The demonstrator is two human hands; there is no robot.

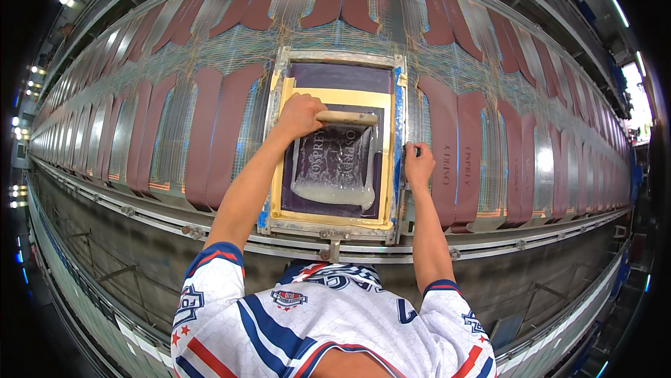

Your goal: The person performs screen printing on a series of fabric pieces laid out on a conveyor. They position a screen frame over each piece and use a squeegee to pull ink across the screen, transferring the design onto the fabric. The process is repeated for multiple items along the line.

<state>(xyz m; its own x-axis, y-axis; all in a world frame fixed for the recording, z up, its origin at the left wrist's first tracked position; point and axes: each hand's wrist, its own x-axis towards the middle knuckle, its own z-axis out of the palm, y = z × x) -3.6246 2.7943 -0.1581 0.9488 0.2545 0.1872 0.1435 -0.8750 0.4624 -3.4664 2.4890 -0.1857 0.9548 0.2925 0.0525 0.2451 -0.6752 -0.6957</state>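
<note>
Hidden: the left end of the squeegee (353, 119) is covered by the left hand (300, 114); its blade is hard to make out.
Left hand: clamped on the squeegee, held apart from the right hand (419, 163).
Right hand: curled beside the framed screen (342, 56); whether anything is gripped cannot be told.
Squeegee: pale, bar-shaped, set crosswise within the framed screen, whitish paste (328, 193) spread nearer the body.

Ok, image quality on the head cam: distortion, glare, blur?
Head view: strong fisheye, the front rail bows and the corners go black. Head view: bright opening at far right looks washed out; small highlights on the wet paste. Head view: left hand and right hand show no obvious motion blur.
</note>
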